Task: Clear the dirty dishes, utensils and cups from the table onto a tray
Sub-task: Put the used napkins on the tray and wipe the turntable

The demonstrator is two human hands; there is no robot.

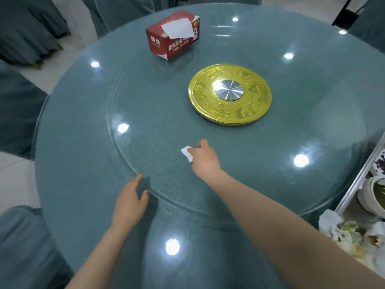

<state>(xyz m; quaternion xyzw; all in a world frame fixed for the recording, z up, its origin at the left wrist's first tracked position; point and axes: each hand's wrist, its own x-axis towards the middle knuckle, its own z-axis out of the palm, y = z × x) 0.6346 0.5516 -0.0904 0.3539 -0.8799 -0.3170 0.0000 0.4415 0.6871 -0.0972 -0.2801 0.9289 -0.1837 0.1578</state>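
Observation:
My right hand (205, 158) holds a small folded white tissue (187, 153) against the glass turntable (291, 180) of the round teal table. My left hand (131, 202) rests at the turntable's near-left rim, fingers straight and relaxed, holding nothing. At the right edge of the view stands a metal tray (354, 188) with a dirty white bowl (373, 195), a dark-stained dish (380, 161) and crumpled soiled napkins (352, 236).
A red tissue box (171, 36) with a white sheet sticking out stands at the far side of the turntable. A gold disc with a steel hub (230, 92) marks the turntable's centre. Teal-covered chairs (18, 105) ring the table at the left and back.

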